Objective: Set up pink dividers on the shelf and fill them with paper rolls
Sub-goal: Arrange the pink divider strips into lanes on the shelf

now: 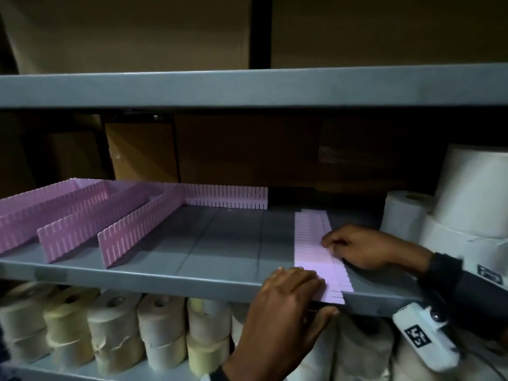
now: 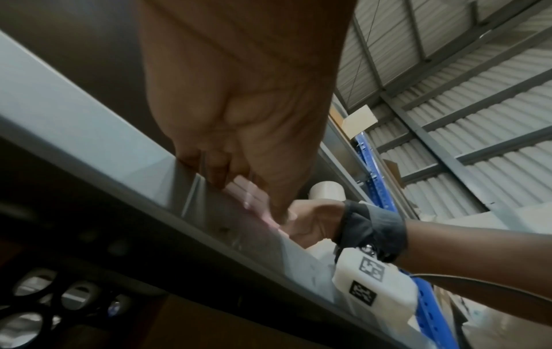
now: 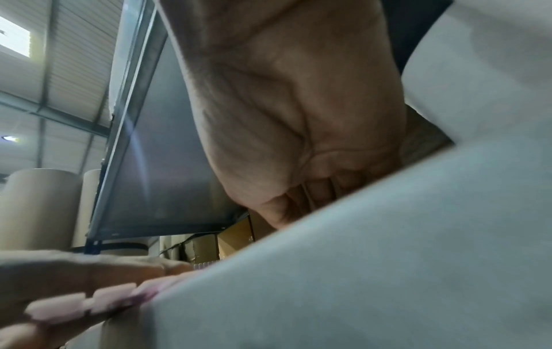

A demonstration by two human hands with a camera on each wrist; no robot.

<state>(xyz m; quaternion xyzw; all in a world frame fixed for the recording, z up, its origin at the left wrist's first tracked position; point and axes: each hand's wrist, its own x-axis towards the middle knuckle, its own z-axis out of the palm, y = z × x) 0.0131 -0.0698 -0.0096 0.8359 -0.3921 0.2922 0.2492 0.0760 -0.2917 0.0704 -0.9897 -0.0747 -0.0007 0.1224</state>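
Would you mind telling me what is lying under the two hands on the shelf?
A flat stack of pink dividers lies on the grey shelf under both hands. How many pieces are stacked cannot be told.

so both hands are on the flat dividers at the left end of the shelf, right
Not quite: the flat dividers lie toward the right end of the shelf, beside the white rolls. The head view shows both the left hand and right hand on them.

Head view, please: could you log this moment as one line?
left hand: grips flat dividers | right hand: pinches them | shelf: three upright
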